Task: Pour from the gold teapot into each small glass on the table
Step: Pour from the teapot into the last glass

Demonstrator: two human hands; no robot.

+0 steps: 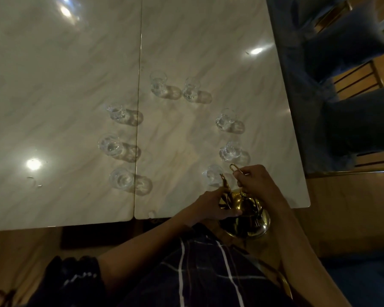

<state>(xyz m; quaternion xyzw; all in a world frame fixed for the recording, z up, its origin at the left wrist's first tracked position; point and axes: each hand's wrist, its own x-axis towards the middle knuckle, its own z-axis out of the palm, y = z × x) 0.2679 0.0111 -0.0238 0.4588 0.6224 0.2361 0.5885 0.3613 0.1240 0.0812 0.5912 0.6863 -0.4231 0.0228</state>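
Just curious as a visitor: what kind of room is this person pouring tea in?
Probably a home dining room. A long marble-look table carries eight small glasses in a loose ring, blue upholstered chairs stand along its far side, and both hands hold a gold teapot.

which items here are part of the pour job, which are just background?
In the job:
gold teapot, held by left hand and right hand
eight small glasses, nearest by the spout
table

Background:
blue chairs
wooden floor
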